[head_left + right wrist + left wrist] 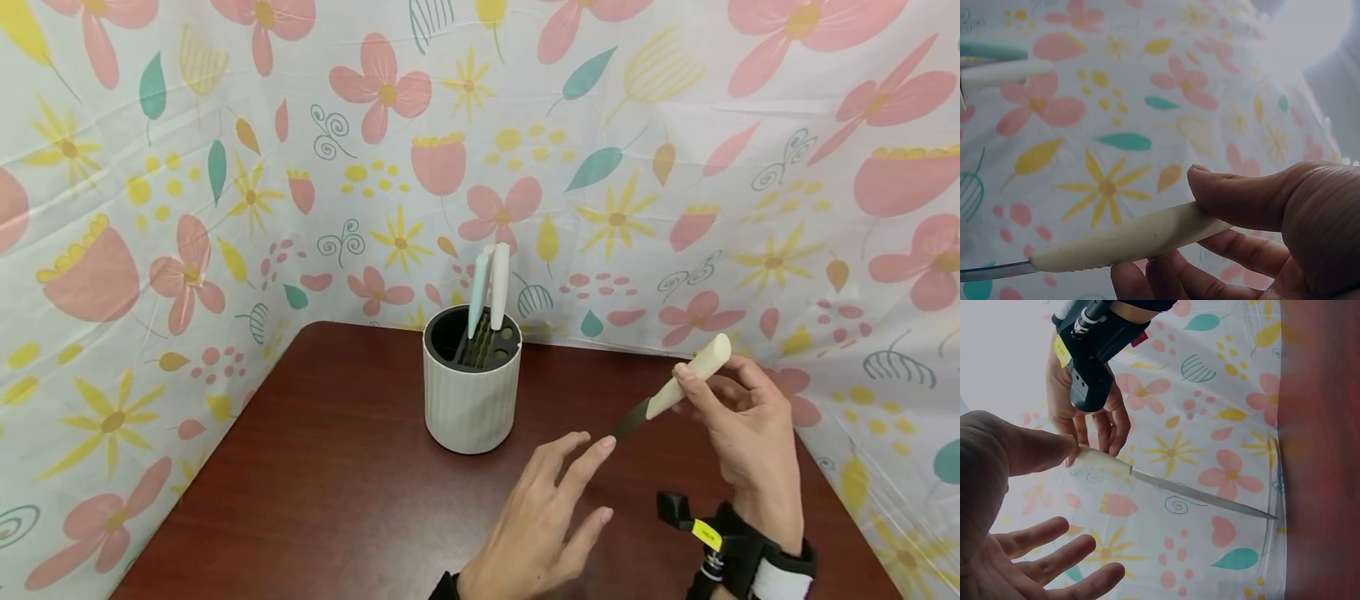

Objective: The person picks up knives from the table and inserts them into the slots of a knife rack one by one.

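Observation:
My right hand (753, 425) pinches the cream handle of a knife (690, 377) between thumb and fingers. Its narrow metal blade slants down toward the left, as the left wrist view also shows the knife (1204, 496). The left hand (543, 512) is spread with fingers extended, its fingertips right by the blade's end in the head view. Behind the hands, a ribbed white knife holder (470, 408) with a black slotted insert stands upright on the table. A light blue handle (477, 296) and a white handle (500, 287) stick up from it.
The dark brown wooden table (337, 467) reaches back to a floral-patterned cloth (247, 150) hanging behind it and along both sides. A black camera strap (738, 554) is worn on the right wrist.

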